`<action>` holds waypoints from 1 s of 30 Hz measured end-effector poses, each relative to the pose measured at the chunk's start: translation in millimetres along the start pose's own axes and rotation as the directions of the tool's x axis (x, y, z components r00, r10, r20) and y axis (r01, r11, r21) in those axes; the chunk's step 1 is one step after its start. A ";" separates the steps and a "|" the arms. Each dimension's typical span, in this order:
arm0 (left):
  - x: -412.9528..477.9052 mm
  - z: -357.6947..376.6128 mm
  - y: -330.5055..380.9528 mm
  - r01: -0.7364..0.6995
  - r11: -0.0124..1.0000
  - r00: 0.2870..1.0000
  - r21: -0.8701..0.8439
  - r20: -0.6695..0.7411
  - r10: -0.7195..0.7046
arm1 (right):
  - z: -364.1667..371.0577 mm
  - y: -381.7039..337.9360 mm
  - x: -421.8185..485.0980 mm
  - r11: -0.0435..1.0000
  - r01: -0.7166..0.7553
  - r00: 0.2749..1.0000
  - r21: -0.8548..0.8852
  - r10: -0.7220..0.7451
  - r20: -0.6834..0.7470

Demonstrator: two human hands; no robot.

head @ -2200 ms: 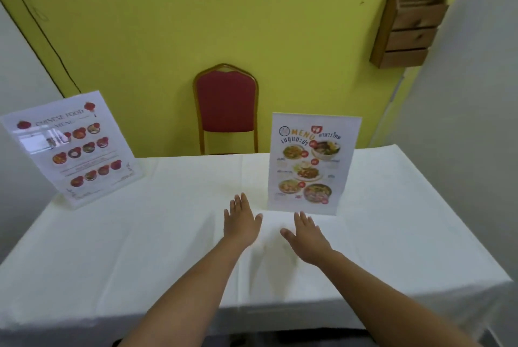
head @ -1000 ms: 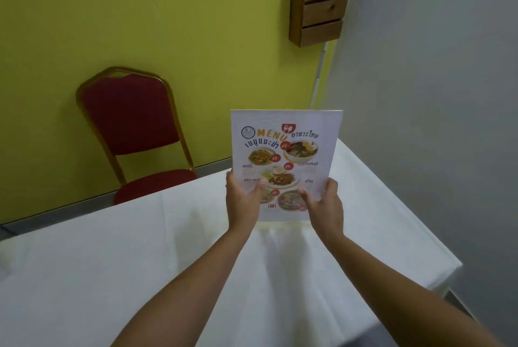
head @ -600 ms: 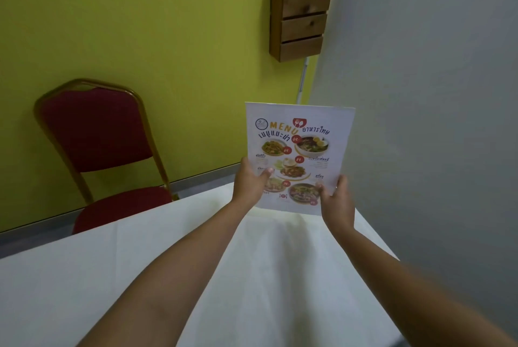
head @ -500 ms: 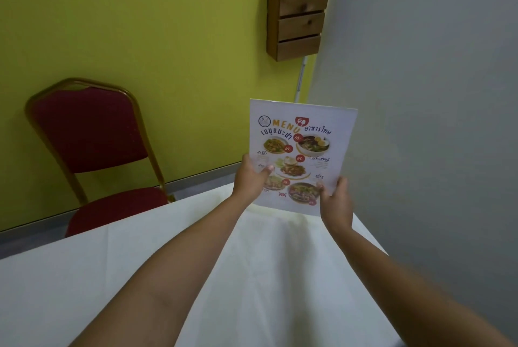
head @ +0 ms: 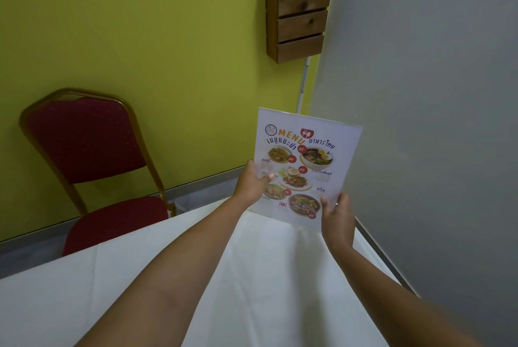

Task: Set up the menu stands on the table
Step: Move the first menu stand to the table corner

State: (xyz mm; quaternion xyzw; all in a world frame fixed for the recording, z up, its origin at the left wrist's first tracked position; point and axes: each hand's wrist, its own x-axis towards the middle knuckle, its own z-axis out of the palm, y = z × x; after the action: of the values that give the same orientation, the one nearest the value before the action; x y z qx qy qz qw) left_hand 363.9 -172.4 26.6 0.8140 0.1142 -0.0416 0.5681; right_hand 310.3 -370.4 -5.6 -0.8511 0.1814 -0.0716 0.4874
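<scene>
head view is showing the menu stand being held upright above the far right corner of the surface, its printed face turned toward the person. its long axis is running up and down, leaning a little to the right, with the title at the top and the bottom edge nearest the cloth; whether that edge is touching the cloth or hanging just over it cannot be told. it is looking like a thin, stiff, glossy sheet, most likely clear plastic over paper, so it is probably light, smooth enough to slip, and liable to scratch or crack if knocked. the side edges low down are looking like the sensible places to hold it, keeping the picture clear.

the left hand is pinching the left edge about midway down, thumb lying across the front. the right hand is pinching the lower right corner, thumb also on the front. both are closed on the stand.

a red chair is standing behind the surface to the left, against a yellow wall, and a wooden rack is hanging on that wall above.
</scene>
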 end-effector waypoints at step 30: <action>-134.8 -27.0 -51.5 -0.010 0.604 0.999 0.797 0.032 -0.026 | -21.2 1.1 -77.0 0.777 0.399 0.882 -0.488 -0.180 0.435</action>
State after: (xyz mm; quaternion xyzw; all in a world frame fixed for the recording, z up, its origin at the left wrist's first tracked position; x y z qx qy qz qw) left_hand 219.4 -148.9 15.6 0.9801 0.0759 -0.1073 0.1486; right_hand 232.6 -358.8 8.6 -0.9721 -0.0349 0.0689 0.2215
